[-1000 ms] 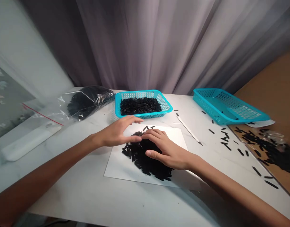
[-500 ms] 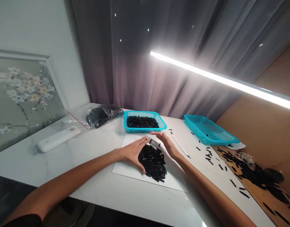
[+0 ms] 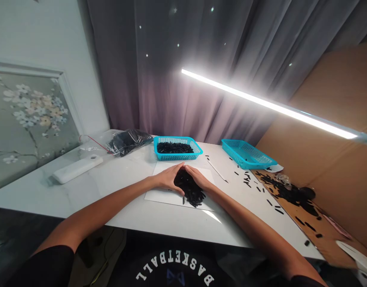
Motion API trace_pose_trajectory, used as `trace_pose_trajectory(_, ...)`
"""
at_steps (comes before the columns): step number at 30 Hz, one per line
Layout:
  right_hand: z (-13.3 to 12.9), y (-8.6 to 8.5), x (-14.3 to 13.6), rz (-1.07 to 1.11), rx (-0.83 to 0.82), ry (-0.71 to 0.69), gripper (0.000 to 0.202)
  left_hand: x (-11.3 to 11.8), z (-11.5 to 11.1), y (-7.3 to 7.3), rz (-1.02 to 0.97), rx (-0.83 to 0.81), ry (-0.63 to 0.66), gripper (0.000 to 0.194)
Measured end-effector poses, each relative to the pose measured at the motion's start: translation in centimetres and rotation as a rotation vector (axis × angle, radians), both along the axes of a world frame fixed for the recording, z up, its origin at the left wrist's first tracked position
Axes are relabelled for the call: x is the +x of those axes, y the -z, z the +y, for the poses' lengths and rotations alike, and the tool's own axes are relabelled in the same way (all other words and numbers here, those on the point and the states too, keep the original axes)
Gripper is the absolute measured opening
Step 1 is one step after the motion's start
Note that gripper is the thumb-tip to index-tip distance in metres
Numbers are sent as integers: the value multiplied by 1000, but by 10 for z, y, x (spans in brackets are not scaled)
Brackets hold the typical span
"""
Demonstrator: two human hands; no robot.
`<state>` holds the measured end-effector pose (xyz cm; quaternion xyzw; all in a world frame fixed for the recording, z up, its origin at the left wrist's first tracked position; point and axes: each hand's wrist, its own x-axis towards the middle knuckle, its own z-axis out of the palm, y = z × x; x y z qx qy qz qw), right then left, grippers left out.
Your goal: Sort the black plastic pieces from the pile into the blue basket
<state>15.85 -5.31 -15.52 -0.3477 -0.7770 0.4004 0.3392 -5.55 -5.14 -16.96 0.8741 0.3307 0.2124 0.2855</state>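
A heap of small black elongated pieces [image 3: 192, 190] lies on a white sheet [image 3: 159, 195] on the table. Around its left side curves my left hand [image 3: 169, 178], thumb spread from the fingers. My right hand [image 3: 198, 178] borders the heap's far right side, fingers stretched forward, its fingertips close to those of my left hand. Both hands are open and touch the heap's edges. Behind them stands a turquoise basket [image 3: 178, 157] holding many similar black pieces.
Another turquoise basket [image 3: 246, 155] stands at the right. A thin white tool [image 3: 218, 170] and scattered black pieces lie nearby; more cover a brown board [image 3: 313, 235]. At the left are a white device [image 3: 77, 169] and a plastic bag of black material [image 3: 129, 141]. A lit tube lamp [image 3: 261, 101] hangs above.
My right hand has moved in against the heap, and the fingertips of both hands have come closer together. The heap looks narrower. The camera view has shifted.
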Motion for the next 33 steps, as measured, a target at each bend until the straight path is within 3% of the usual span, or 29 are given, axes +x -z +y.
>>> trace_pose_trajectory(5, 0, -12, 16, -63, 37, -31, 43, -21, 9, 1, -14, -35, 62, 145)
trace_pose_trajectory(8, -9, -17, 38, -155, 47, -74, 68, -31, 13, 2, 1, -38, 97, 148)
trace_pose_trajectory(12, -37, -6, 56, -282, 77, -126, 125, -28, 7, 1, 46, -21, 134, 153)
trace_pose_trajectory(15, -50, 6, 49, -346, 161, -88, 137, -18, -1, -1, 56, -11, 153, 154)
trace_pose_trajectory(22, -34, 12, 17, -281, 281, -46, 122, -3, -9, 2, 60, -37, 56, 160)
trace_pose_trajectory(26, -23, 10, 14, -255, 306, -2, 105, -2, -5, 2, 16, -41, 25, 151)
trace_pose_trajectory(28, -17, 9, 14, -246, 315, 30, 91, -4, -3, -1, -37, -29, 30, 135)
trace_pose_trajectory(33, -11, 9, 16, -197, 308, 91, 45, -6, -3, -7, -175, 20, 41, 69)
